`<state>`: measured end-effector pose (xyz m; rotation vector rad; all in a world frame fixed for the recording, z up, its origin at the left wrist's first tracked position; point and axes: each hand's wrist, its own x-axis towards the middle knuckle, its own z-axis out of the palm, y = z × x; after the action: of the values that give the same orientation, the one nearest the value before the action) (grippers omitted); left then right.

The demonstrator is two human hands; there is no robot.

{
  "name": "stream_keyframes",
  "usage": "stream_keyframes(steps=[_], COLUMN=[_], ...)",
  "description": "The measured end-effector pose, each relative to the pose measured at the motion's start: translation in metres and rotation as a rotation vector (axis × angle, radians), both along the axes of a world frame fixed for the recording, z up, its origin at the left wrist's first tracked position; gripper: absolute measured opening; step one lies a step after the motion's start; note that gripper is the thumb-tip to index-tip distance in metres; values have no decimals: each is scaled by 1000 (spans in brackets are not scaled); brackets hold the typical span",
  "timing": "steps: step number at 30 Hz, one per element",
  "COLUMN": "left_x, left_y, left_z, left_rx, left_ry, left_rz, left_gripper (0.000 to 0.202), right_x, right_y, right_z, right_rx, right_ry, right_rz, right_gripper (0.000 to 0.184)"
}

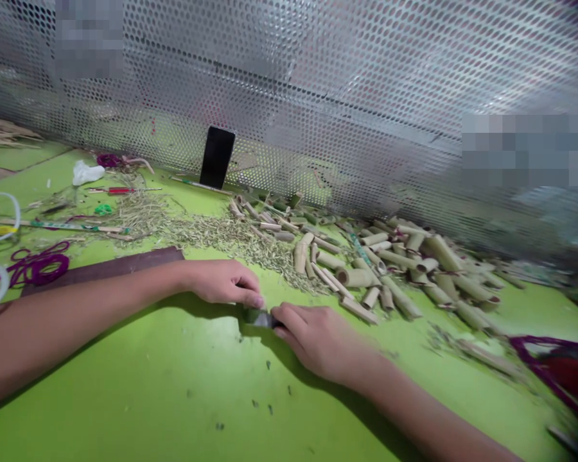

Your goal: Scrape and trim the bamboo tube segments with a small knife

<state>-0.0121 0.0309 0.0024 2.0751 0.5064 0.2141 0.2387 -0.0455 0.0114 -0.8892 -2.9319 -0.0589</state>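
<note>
A small dark piece, flecked with green, was pinched between the left hand and the right hand, on the near half of the desk. Its material could not be made out, as most of it was hidden. It was judged to be a thin, light, somewhat pliable strip, likely to bend or tear if pulled hard, and best taken by its two ends between fingertip and thumb with gentle pressure. Its left end was covered by the curled fingers of the left hand, which was closed on it. Its right end was covered by the fingertips of the right hand, which was held palm down and also appeared closed on it. The hands were almost touching, with only a sliver of the piece showing between them. Beyond the hands, chopped green leaves were spread over the desk, and cut cane tubes were heaped far to the right. A phone stood upright against a perforated metal sheet along the far edge. Purple cord and white cord lay to the left, near a brown board.
</note>
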Motion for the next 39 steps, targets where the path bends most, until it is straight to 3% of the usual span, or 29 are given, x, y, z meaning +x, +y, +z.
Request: stream_keyframes(steps=[4, 11, 19, 31, 39], left_x=[-1, 0, 2, 2, 1], left_y=[0, -1, -3, -3, -3], left_z=[0, 2, 4, 0, 4], left_rx=[-18, -20, 5, 24, -20], left_ry=[-1, 32, 25, 25, 50], left_rz=[7, 13, 13, 22, 40], left_gripper=[41, 62, 59, 47, 40], right_x=[8, 9, 5, -1, 4], right_y=[0, 4, 4, 1, -5], right_z=[-1, 6, 5, 4, 5], right_rx=[6, 13, 155, 133, 3], right_ry=[36, 285, 82, 81, 54], right_rz=[38, 41, 52, -8, -34], right_gripper=[37, 28, 32, 39, 35])
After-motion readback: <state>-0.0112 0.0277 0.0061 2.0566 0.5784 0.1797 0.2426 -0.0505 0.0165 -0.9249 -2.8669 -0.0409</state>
